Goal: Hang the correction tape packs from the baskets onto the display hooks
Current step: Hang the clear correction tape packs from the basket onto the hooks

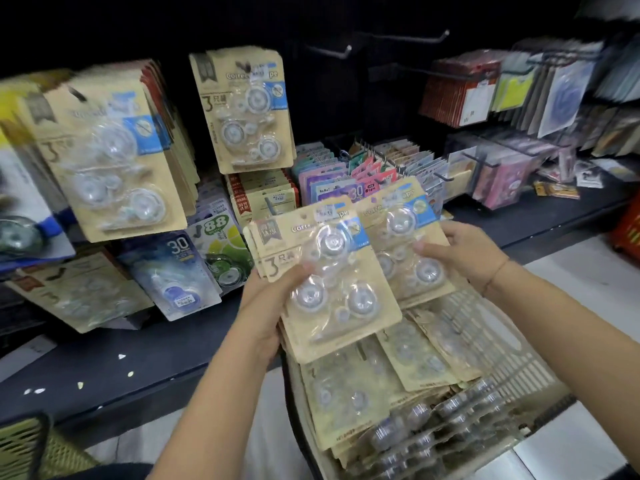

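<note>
Tan card (381, 320) backed every correction tape pack, with a clear plastic blister (332, 242) over three round tape rolls on the front. The left hand (266, 306) gripped a small stack of packs (325, 282) from its lower left edge, thumb across the front and fingers behind, above the basket (512, 358). The right hand (460, 251) pinched a second pack (405, 233) just beside the stack, thumb on the plastic and fingers hidden behind it. Loose packs (346, 403) lay heaped inside the basket, in front of the shelf (138, 368). Hung packs (246, 109) filled one hook on the display, and a bare hook (332, 51) stuck out further right.

By the look of it, each pack would be light and fairly stiff, though the card could crease if squeezed at a corner. The blister looked glossy, probably slippery, and might dent under a hard thumb. The better hold therefore seemed to be on the card's side edges or lower half, leaving the top free. A small hole (304, 215) near the top edge of the front pack appeared to be the hanging point, and it would need lining up with a hook's tip. Stacked packs might slide over one another, so feeding them on singly seemed safer.
</note>
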`<control>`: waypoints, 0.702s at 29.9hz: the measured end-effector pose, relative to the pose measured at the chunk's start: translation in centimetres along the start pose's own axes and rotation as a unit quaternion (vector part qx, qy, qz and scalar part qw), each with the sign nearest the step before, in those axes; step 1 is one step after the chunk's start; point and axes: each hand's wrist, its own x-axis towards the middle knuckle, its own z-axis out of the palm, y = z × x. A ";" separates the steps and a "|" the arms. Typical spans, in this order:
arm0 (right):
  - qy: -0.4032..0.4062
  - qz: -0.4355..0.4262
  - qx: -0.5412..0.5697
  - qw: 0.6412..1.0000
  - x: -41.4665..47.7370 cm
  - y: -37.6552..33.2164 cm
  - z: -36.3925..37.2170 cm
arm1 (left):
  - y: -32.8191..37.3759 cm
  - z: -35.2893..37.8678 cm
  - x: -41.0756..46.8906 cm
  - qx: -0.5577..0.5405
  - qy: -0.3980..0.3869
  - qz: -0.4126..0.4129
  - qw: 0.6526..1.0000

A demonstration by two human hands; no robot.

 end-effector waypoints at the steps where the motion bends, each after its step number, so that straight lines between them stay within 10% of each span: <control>1: -0.001 -0.021 0.013 1.000 0.1 -1.6 0.2 | 2.4 -0.1 0.1 0.001 0.002 0.035 0.999; 10: -0.033 -0.162 0.058 0.985 2.0 -13.2 6.1 | 15.7 -5.9 0.5 -0.040 0.091 0.237 0.967; 21: -0.023 -0.167 0.069 0.983 5.2 -16.9 12.6 | 16.6 -11.4 0.2 -0.156 0.103 0.243 0.952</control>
